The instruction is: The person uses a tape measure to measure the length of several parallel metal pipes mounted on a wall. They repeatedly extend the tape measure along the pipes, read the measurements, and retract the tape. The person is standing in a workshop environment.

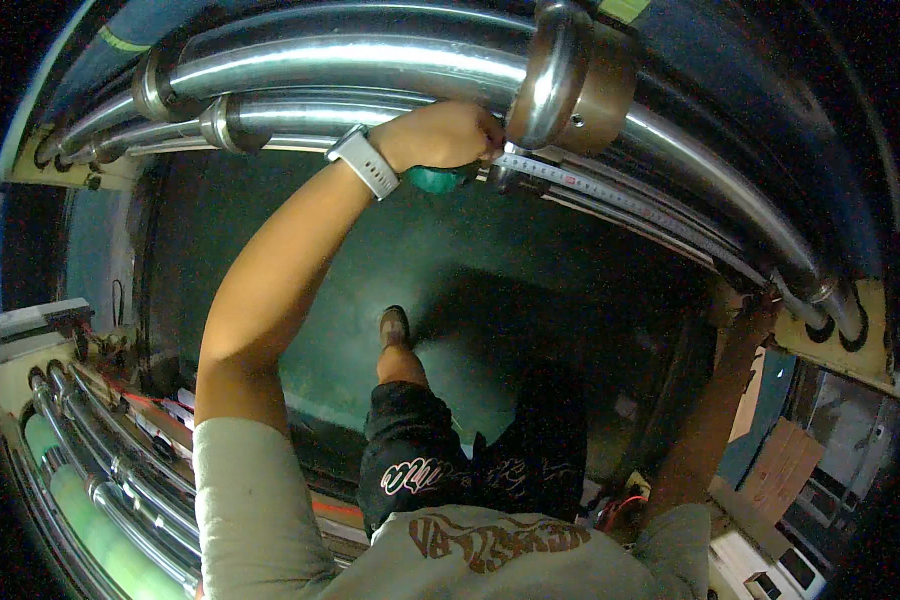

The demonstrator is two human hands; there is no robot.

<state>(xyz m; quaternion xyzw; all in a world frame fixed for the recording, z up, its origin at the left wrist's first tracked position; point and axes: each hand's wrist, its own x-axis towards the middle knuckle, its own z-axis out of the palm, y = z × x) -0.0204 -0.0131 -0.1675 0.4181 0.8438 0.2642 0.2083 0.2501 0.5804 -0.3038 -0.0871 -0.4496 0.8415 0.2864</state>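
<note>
Head view: left hand (448, 135) clenched on a green tape measure (438, 179), its blade (610, 195) stretched under the steel roller (370, 62) toward the right hand (760, 305), whose grip is unclear; measuring seems underway, needing a steady reading.

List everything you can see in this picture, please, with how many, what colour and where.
Steel rollers: several, shiny silver, arching across the top.
Collar: one, brownish metal, on the top roller.
Tape measure: one, green case, pale blade running right along the rollers.
Lower rollers: several, silver and pale green, bottom left.
Floor: dark green, below.
Watch: one, white, left wrist.
Left hand: holds the tape case at the collar.
Right hand: far right by the roller ends, grip unclear.
</note>
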